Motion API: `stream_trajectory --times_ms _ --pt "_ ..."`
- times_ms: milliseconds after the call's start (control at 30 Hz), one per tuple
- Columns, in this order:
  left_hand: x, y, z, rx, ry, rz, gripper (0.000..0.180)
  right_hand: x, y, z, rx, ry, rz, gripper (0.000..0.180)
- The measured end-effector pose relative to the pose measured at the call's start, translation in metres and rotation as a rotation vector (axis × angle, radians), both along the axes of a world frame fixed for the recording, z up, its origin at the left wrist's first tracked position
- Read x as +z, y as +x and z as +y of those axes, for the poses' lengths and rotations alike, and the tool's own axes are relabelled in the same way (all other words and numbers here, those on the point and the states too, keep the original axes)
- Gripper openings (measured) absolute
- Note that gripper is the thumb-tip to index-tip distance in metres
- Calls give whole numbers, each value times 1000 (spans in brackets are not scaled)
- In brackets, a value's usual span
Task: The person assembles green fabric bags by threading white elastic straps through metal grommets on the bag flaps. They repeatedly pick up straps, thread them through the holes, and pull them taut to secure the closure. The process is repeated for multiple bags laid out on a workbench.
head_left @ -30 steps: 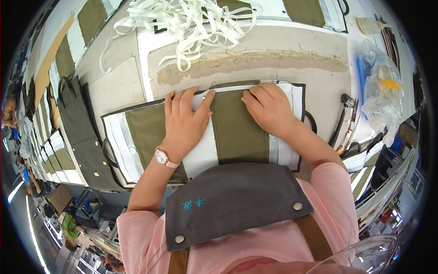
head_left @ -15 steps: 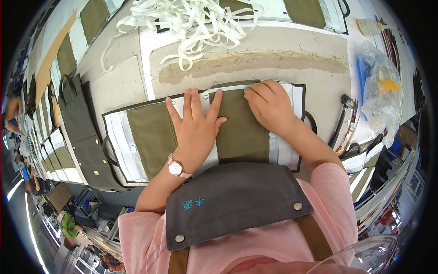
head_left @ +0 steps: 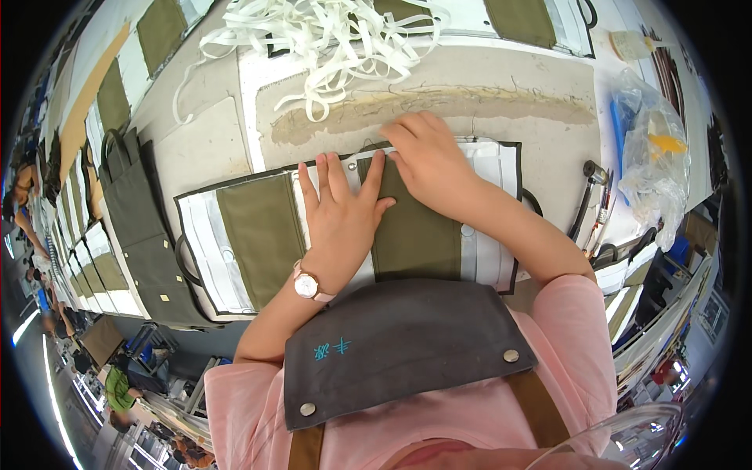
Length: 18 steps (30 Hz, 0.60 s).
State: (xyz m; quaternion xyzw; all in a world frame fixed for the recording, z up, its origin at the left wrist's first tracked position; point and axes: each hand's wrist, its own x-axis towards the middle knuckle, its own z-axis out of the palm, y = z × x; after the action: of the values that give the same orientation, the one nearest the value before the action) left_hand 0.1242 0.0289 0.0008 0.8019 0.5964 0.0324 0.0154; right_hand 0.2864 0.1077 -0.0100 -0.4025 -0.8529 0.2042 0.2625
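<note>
A flat, unfinished bag point(head_left: 262, 239) lies in front of me, olive green with white strips, dark edging and a black handle at each end. My left hand point(head_left: 338, 215) rests on it palm down, fingers spread, their tips near its far edge. A small round metal snap shows by the left fingertips. My right hand point(head_left: 435, 164) is at that far edge, just right of my left fingertips. Its thumb is on the near side and its bent fingers reach over the edge, pinching it. What lies under the right fingers is hidden.
A heap of white tape point(head_left: 337, 47) lies beyond the bag. A hammer point(head_left: 587, 192) and thin tools lie at the right, near a clear plastic bag point(head_left: 654, 157). A dark grey bag point(head_left: 141, 211) sits at the left. More green-and-white pieces point(head_left: 521, 19) lie farther back.
My right hand has slid left along the bag's far edge, close to my left fingertips. My left hand stays pressed on the bag, its fingers slightly closer together.
</note>
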Motion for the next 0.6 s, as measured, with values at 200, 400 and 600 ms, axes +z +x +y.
stream_trajectory --times_ms 200,400,600 --pt "-8 -6 -8 16 49 -62 62 -5 -9 14 94 -194 -75 16" --pt "-7 -8 -6 15 75 -75 61 -6 -14 20 193 -175 19 11" --pt "-8 -17 3 71 147 -173 52 -16 -4 10 274 18 45 11"
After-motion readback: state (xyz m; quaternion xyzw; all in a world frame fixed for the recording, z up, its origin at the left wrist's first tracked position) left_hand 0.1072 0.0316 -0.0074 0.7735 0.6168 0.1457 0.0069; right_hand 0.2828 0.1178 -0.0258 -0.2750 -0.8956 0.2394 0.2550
